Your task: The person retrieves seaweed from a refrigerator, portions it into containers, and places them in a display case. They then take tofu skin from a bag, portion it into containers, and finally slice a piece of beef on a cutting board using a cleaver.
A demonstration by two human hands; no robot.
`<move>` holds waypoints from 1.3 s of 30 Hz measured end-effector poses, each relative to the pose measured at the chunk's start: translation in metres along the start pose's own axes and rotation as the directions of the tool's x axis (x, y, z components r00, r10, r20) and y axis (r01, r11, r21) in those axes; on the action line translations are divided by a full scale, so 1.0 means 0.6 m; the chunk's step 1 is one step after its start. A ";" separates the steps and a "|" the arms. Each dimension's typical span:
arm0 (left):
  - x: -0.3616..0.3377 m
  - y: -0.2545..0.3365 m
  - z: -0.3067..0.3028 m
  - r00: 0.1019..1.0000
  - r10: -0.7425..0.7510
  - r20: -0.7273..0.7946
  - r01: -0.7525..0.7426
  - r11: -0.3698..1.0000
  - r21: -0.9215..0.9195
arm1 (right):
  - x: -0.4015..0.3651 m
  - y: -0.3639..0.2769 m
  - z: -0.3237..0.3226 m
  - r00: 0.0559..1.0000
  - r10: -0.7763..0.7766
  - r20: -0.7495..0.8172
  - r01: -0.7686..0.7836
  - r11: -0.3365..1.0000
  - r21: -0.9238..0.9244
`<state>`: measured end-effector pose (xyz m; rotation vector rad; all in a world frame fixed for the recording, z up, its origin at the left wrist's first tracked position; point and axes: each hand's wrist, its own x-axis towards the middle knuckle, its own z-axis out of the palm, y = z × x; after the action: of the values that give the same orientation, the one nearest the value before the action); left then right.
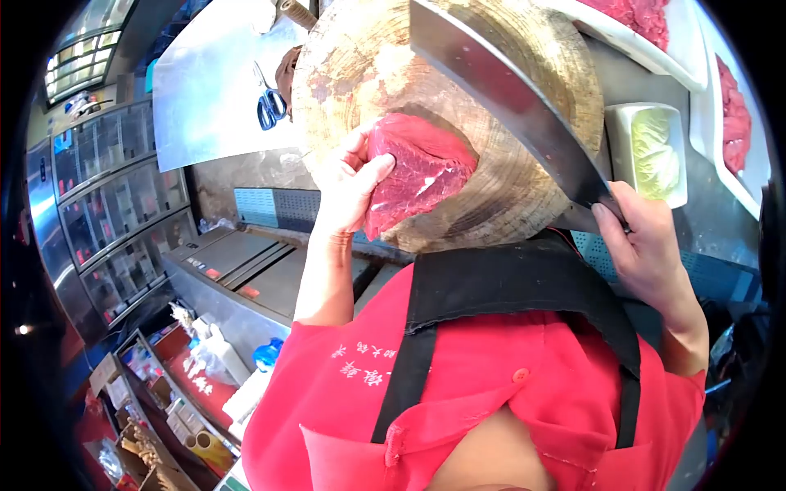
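A piece of raw red meat [426, 168] lies on the round wooden chopping block [344, 61], near its front left part. My left hand [348, 184] grips the left edge of the meat, thumb on top. My right hand [643, 241] is closed around the handle of a large cleaver [512, 102]. The wide blade slants up and left over the right part of the block, apart from the meat, and hides some of the wood beneath it.
Blue-handled scissors [271, 108] lie on the metal surface left of the block. To the right stand a white container with a cabbage [655, 151] and white trays of meat [734, 119]. Grey-lidded units [262, 274] and boxes are at the lower left.
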<state>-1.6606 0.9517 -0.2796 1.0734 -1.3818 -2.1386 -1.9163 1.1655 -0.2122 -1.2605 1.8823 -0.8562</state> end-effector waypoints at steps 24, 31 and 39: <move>-0.069 -0.009 0.005 0.976 0.067 -0.208 0.019 0.922 0.387 | -0.013 0.011 0.034 0.999 -0.019 -0.027 0.017 0.999 -0.051; -0.061 -0.002 0.003 0.991 0.047 -0.129 -0.014 0.969 0.247 | -0.010 0.006 0.033 1.000 0.004 -0.024 -0.006 0.998 -0.059; -0.042 0.009 -0.017 0.996 0.084 0.037 -0.092 0.910 0.404 | -0.012 0.003 0.036 0.999 0.024 -0.022 -0.026 0.996 -0.091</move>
<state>-1.6371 0.9600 -0.2670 1.1090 -1.9028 -1.8438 -1.8973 1.1697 -0.2236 -1.2839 1.9694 -0.7806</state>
